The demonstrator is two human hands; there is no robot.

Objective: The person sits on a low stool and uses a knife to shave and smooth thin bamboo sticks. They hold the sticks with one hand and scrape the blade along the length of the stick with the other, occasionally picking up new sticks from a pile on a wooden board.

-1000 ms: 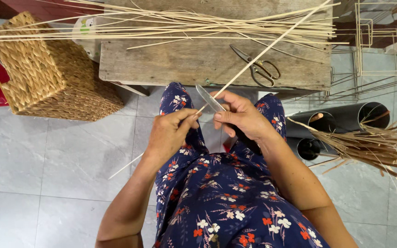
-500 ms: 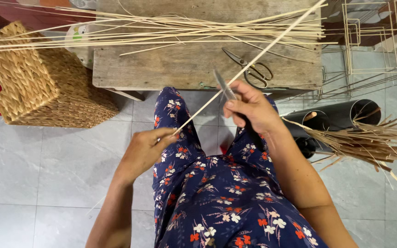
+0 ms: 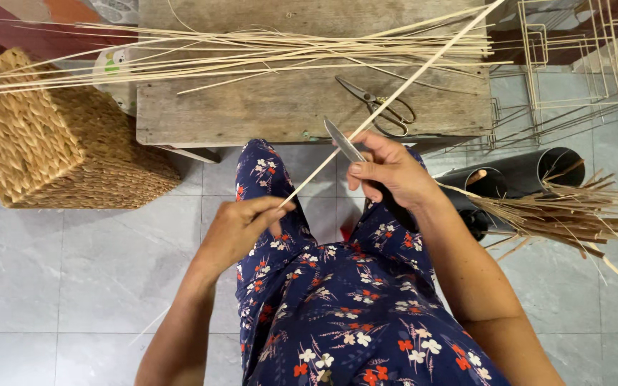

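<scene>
Head view looks down on a seated person in a dark blue flowered garment. Near the middle of the frame, the left hand pinches the lower end of a long pale cane strip between thumb and fingers; the strip runs from there up to the upper right of the frame, over the wooden bench. The right hand, a little right of centre, is clenched around the handle of a knife, and the blade lies against the strip, touching it just above the thumb. I judge that the step in hand is shaving or splitting the strip with the blade. The next move calls, I think, for a steady blade angle and an even pull along the strip, so that it does not cut through. On the bench lie a bundle of thin strips and black scissors. A woven basket stands at the left, and black tubes with more canes at the right.
</scene>
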